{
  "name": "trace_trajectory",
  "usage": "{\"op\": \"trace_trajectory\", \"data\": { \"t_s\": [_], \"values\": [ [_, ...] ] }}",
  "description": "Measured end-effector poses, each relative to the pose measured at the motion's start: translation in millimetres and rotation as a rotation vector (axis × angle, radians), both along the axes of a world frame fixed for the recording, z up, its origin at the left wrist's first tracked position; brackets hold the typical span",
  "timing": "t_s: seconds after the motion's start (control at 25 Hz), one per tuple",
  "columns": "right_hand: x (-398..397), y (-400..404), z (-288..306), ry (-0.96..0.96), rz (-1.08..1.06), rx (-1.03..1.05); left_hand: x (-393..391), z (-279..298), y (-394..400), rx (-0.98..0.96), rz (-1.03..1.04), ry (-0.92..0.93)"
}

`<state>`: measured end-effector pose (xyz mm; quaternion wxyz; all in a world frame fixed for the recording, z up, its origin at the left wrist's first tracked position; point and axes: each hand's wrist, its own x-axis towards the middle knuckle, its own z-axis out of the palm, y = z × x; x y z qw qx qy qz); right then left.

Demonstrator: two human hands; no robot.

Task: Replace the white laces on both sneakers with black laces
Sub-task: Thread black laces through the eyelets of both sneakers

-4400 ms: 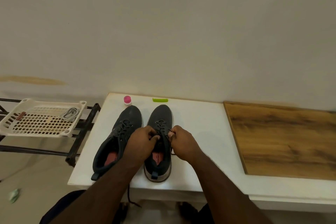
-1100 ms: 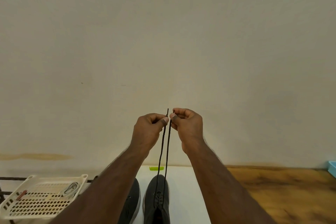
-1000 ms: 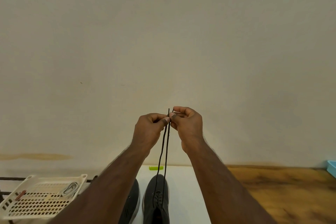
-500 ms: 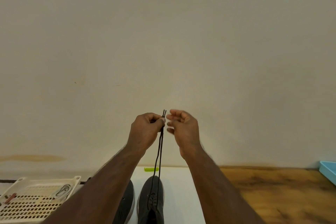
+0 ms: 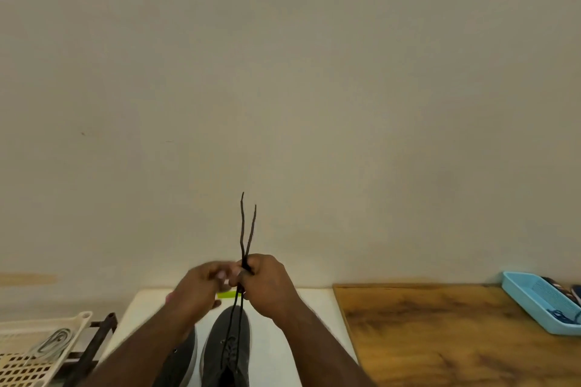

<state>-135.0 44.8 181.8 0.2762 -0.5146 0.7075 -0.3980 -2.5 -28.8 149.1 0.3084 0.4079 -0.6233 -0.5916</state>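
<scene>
Right hand (image 5: pixel 271 287): fingers curled round both strands of the black lace (image 5: pixel 244 229), gripping them together in front of the wall.
Left hand (image 5: pixel 201 287): just beside the right hand, motion-blurred; fingers bent near the strands, but whether they pinch anything cannot be told.
Lace, long axis: near vertical; two free ends rise above the right hand and splay slightly apart, tips pointing up.
Lace, lower run: two strands drop from under the right hand to the eyelets of the right sneaker (image 5: pixel 227 352).
Right sneaker: directly below the hands on the white table (image 5: pixel 276 342), toe pointing away toward the wall.
Left sneaker (image 5: pixel 180 364): beneath the left forearm, beside its mate.
Blue tray (image 5: pixel 534 302): far right of the right hand, on the wooden board (image 5: pixel 440 339).
Cream basket (image 5: pixel 37 352): far left of the left hand.
</scene>
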Motion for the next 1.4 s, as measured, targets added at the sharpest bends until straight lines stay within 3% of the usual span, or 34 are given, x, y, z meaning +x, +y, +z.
{"op": "trace_trajectory", "data": {
  "t_s": [0.12,0.24,0.4,0.52,0.56,0.64,0.68,0.76,0.88,1.0,1.12,1.28,1.4],
  "values": [
    [2,0,1,-0.154,0.017,0.014,1,-49,14,0.110,-0.215,-0.148],
    [-3,-8,3,-0.257,0.020,0.007,2,-52,18,0.059,-0.300,-0.097],
    [-14,-16,-8,-0.307,-0.061,-0.069,11,-60,14,0.136,-0.140,0.040],
    [-34,-18,-39,-0.398,-0.317,-0.123,16,-82,7,0.285,0.046,0.166],
    [-41,-17,-53,-0.332,-0.426,-0.110,16,-89,6,0.322,0.084,0.196],
    [-45,-9,-83,-0.009,-0.529,-0.100,13,-98,6,0.375,0.115,0.219],
    [-40,-2,-95,0.098,-0.466,-0.145,11,-99,6,0.385,0.107,0.214],
    [-24,6,-113,0.126,-0.191,-0.227,5,-100,7,0.392,0.055,0.192],
    [-16,5,-134,0.196,0.126,-0.155,3,-101,5,0.386,0.000,0.174],
    [-19,7,-143,0.159,0.083,0.029,9,-103,4,0.391,0.011,0.174],
    [-17,11,-149,0.078,0.010,0.027,11,-105,7,0.375,-0.010,0.170],
    [-6,15,-156,-0.284,-0.010,0.160,7,-109,11,0.321,0.050,0.138],
    [-5,18,-159,-0.163,0.050,0.166,8,-112,9,0.302,0.120,0.080]
  ]
}}
